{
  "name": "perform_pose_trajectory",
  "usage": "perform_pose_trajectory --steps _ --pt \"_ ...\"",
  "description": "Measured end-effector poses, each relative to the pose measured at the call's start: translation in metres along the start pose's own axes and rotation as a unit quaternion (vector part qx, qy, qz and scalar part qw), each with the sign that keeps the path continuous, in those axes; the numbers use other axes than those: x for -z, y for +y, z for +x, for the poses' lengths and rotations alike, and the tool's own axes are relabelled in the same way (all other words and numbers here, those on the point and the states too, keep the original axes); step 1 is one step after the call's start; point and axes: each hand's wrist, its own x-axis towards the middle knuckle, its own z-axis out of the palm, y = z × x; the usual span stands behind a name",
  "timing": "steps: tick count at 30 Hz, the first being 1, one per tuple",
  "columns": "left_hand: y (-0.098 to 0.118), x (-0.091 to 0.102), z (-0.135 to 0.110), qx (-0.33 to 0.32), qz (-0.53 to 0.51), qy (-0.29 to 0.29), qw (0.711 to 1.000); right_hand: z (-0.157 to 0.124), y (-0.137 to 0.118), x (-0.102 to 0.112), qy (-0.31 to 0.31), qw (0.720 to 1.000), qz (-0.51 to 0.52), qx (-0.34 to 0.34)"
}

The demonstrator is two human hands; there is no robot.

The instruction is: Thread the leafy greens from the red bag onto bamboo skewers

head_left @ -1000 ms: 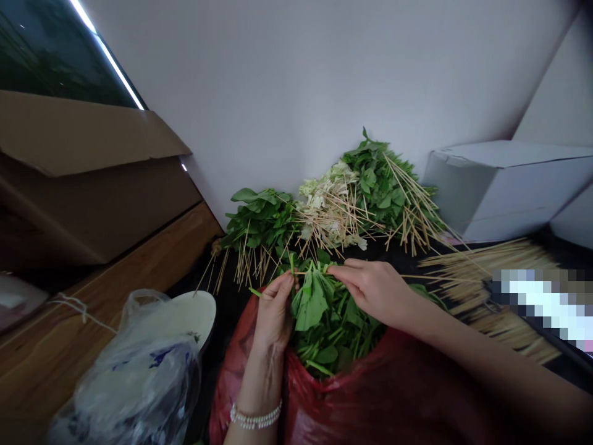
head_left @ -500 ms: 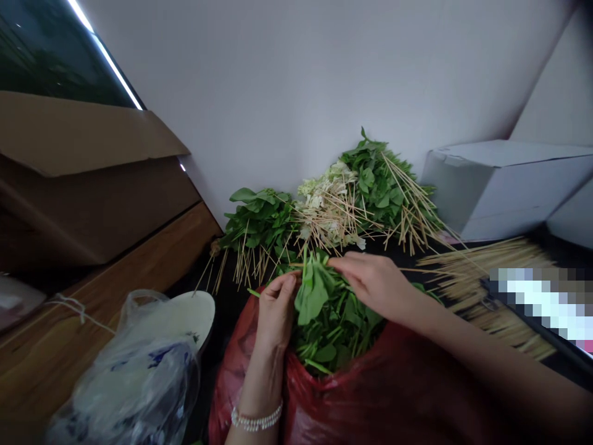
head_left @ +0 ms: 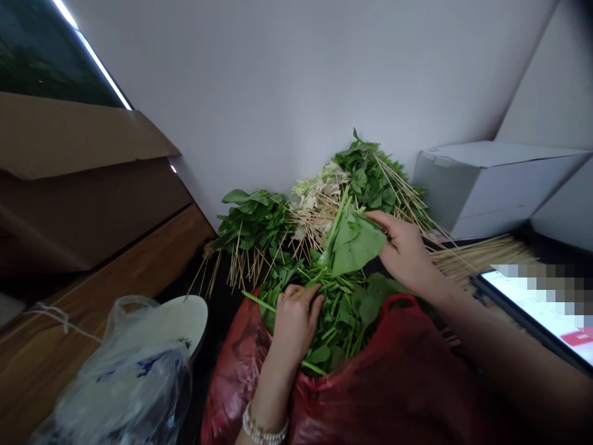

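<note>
While a red plastic bag [head_left: 370, 383] gapes full of leafy greens [head_left: 338, 327], the right hand [head_left: 405, 253] pinches the edge of a broad green leaf [head_left: 353, 241] between narrowly closed fingers [head_left: 377, 217], its stalk slanting upward, away from the person; the left hand [head_left: 295, 324] curls down onto the greens.

I log my left hand [head_left: 295, 321] low, back upward, fingers curled downward. My right hand [head_left: 405, 250] sits higher, fingers extended leftward and close together, with my right forearm [head_left: 500, 340] entering from lower right.
</note>
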Motion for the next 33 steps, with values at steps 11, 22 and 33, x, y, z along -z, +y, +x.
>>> perform_pose_trajectory --steps 11,22,33 --pt "0.008 0.007 -0.001 0.056 -0.047 -0.006 0.997 -0.001 -0.002 -0.006 0.003 0.999 -0.007 0.046" --pt "0.01 0.004 0.001 -0.012 -0.115 0.083 0.99 -0.001 -0.003 -0.007 -0.001 0.999 0.01 0.046" --pt "0.0 0.01 0.008 0.185 -0.434 0.275 0.838 0.0 -0.007 -0.006 -0.013 0.999 0.008 0.029"
